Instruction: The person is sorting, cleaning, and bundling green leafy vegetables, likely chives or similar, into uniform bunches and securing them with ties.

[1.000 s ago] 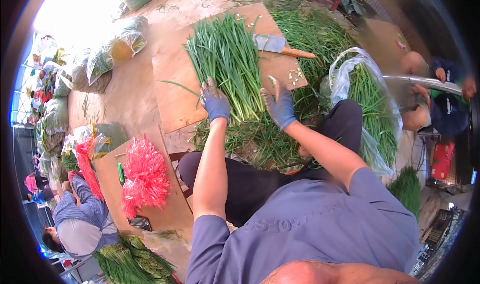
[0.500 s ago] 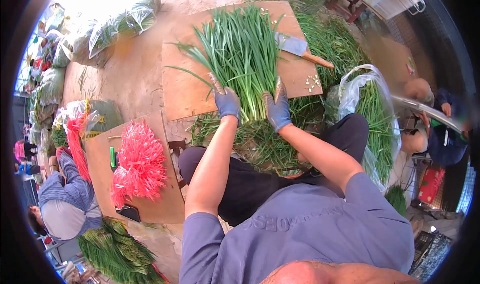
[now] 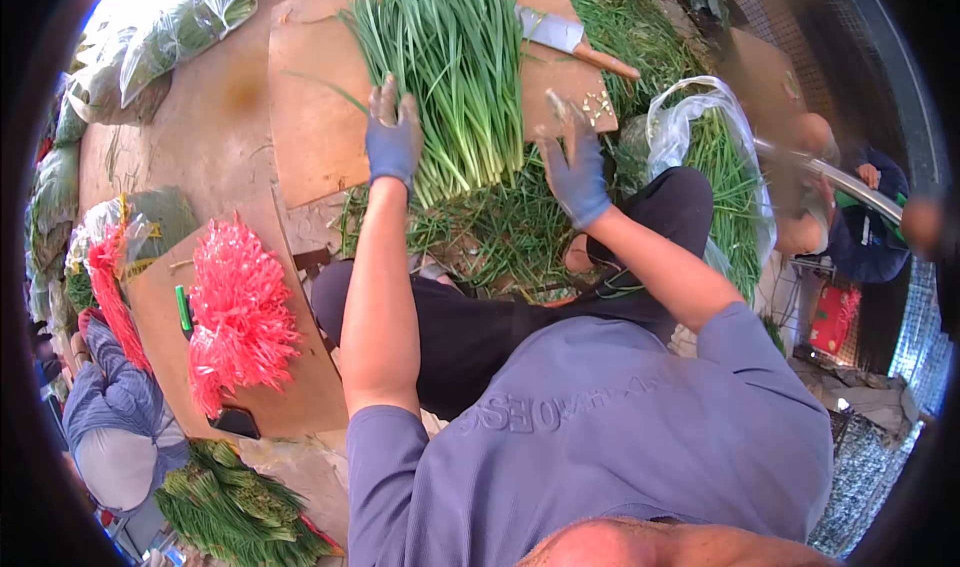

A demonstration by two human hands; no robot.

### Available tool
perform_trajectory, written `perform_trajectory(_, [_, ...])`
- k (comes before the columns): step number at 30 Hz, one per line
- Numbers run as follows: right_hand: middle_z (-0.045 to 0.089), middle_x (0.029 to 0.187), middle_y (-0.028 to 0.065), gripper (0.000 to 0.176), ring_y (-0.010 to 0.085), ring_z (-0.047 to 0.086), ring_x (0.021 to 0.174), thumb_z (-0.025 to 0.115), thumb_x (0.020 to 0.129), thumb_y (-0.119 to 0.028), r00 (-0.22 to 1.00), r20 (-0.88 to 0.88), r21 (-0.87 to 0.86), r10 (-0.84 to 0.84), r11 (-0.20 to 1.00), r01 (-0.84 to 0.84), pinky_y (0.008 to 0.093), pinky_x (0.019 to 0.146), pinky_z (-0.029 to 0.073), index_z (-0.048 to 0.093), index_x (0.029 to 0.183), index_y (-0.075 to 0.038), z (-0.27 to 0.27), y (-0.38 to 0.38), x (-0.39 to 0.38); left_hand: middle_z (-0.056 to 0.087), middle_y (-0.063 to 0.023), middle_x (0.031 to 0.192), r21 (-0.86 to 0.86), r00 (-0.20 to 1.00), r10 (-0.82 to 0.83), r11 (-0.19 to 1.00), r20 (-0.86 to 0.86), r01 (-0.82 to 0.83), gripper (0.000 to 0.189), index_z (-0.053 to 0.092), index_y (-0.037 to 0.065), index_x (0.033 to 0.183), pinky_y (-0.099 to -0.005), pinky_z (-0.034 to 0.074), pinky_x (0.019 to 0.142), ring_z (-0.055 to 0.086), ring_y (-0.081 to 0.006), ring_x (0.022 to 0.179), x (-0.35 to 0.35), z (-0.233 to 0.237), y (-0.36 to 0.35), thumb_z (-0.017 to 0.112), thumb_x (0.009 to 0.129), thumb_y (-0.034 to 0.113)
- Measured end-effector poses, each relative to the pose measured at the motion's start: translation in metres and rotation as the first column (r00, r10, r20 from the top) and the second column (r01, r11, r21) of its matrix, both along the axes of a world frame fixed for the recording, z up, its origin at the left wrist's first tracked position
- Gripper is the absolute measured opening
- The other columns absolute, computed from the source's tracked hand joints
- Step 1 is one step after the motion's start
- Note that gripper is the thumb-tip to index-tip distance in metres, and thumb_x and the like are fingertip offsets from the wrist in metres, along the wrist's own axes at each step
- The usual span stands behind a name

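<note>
A thick bundle of Chinese chives (image 3: 450, 82) lies on a brown board (image 3: 310, 117), pale stem ends toward me and green leaves pointing away. Against the left side of the bundle rests my left hand (image 3: 393, 137), gloved in blue-grey, fingers stretched out. My right hand (image 3: 574, 165), in a matching glove, is raised off the right side near the stem ends, its fingers apart and holding nothing. A cleaver (image 3: 555, 33) with a wooden handle lies on the board to the right of the leaves. Small pale stem cuttings (image 3: 597, 105) are scattered close by.
Red plastic ties (image 3: 245, 312) and a green marker (image 3: 184, 309) lie on a low board at left. Loose greens (image 3: 480, 237) cover the ground before my legs. A plastic bag of chives (image 3: 725, 167) stands at right. Another person (image 3: 120, 417) sits at left.
My right hand has come away from the chives and opened to the right. My left hand has shifted up along the bundle's left side. The whole view has also moved.
</note>
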State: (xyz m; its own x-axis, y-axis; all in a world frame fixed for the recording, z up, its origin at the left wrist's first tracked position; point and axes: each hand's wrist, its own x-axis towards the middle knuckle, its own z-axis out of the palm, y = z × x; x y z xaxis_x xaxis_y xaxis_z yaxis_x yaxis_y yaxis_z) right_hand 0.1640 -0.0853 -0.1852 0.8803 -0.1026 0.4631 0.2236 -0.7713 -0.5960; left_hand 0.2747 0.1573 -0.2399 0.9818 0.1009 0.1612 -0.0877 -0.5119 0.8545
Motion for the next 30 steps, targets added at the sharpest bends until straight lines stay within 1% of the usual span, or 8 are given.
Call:
perform_trajectory(3, [0.066,0.116,0.0184,0.040,0.0369,0.062,0.106,0.062,0.095,-0.031,0.724,-0.329,0.105,0.607,0.785,-0.611,0.0450,0.096,0.047,0.061,0.128,-0.009,0.015,-0.003,-0.034,0.049,-0.0193,0.145,-0.245,0.999,0.037,0.969,-0.002,-0.036,0.046,0.052,0.006,0.141,-0.0375,0.035,0.113,0.047,-0.0327,0.133,0.010,-0.005,0.017,0.055,0.098,0.022])
perform_trajectory(6, [0.070,0.104,0.0141,0.032,0.0343,0.067,0.096,0.060,0.095,-0.032,0.263,-0.564,0.243,0.783,0.462,-0.853,0.0427,0.088,0.052,0.067,0.119,-0.013,0.006,0.022,-0.035,0.052,-0.0177,0.143,-0.452,0.991,0.064,0.885,-0.115,-0.110,0.046,0.052,0.001,0.140,-0.0351,0.038,0.111,0.051,-0.0286,0.130,0.010,-0.002,0.020,0.057,0.098,0.018])
perform_trajectory(11, [0.070,0.103,0.0165,0.031,0.0351,0.066,0.091,0.058,0.097,-0.032,0.347,-0.586,0.348,0.732,0.614,-0.708,0.0418,0.084,0.051,0.065,0.117,-0.010,-0.002,0.046,0.001,0.047,-0.0223,0.146,-0.423,0.982,-0.022,0.904,-0.189,-0.061,0.051,0.050,0.002,0.142,-0.0364,0.037,0.112,0.049,-0.0309,0.133,0.004,0.000,0.020,0.057,0.097,0.025])
perform_trajectory(16, [0.071,0.105,0.0152,0.029,0.0334,0.067,0.093,0.059,0.094,-0.032,0.042,-0.756,0.357,0.653,0.465,-0.810,0.0408,0.082,0.051,0.069,0.112,-0.011,0.004,0.026,-0.032,0.034,-0.0272,0.153,0.178,0.987,-0.064,0.980,-0.150,0.090,0.070,0.040,0.014,0.151,-0.0439,0.027,0.118,0.031,-0.0394,0.143,-0.007,-0.006,0.009,0.057,0.093,0.050])
perform_trajectory(20, [0.073,0.093,0.0121,0.027,0.0291,0.070,0.083,0.059,0.088,-0.032,0.173,-0.861,0.119,0.478,0.521,-0.845,0.0420,0.075,0.053,0.072,0.101,-0.013,-0.027,0.003,-0.011,0.030,-0.0252,0.156,0.364,0.991,-0.107,0.923,-0.078,0.129,0.080,0.035,0.012,0.153,-0.0451,0.020,0.120,0.027,-0.0392,0.146,-0.011,-0.003,-0.003,0.058,0.091,0.056])
perform_trajectory(22, [0.071,0.084,0.0124,0.029,0.0289,0.068,0.066,0.058,0.087,-0.034,0.375,-0.806,0.119,0.457,0.747,-0.654,0.0424,0.064,0.053,0.071,0.098,-0.010,0.000,-0.003,0.001,0.031,-0.0216,0.157,0.395,0.982,-0.185,0.900,-0.032,0.182,0.080,0.035,0.008,0.152,-0.0444,0.019,0.120,0.027,-0.0379,0.146,-0.007,-0.013,0.000,0.061,0.091,0.053])
perform_trajectory(24, [0.071,0.095,0.0179,0.038,0.0360,0.068,0.088,0.056,0.087,-0.038,0.323,-0.789,0.169,0.523,0.690,-0.704,0.0473,0.078,0.052,0.070,0.104,-0.008,0.008,-0.008,0.006,0.034,-0.0201,0.156,0.330,0.971,-0.239,0.914,-0.032,0.236,0.081,0.033,0.005,0.153,-0.0440,0.019,0.120,0.026,-0.0369,0.146,-0.008,-0.002,-0.005,0.066,0.091,0.046])
perform_trajectory(30, [0.071,0.105,0.0162,0.041,0.0363,0.066,0.094,0.056,0.091,-0.043,0.273,-0.711,0.278,0.648,0.616,-0.737,0.0450,0.084,0.051,0.069,0.113,-0.011,-0.011,-0.019,-0.062,0.033,-0.0216,0.156,0.341,0.981,-0.192,0.924,0.015,0.176,0.072,0.034,0.001,0.151,-0.0428,0.019,0.120,0.026,-0.0354,0.147,-0.014,0.001,-0.004,0.054,0.099,0.047])
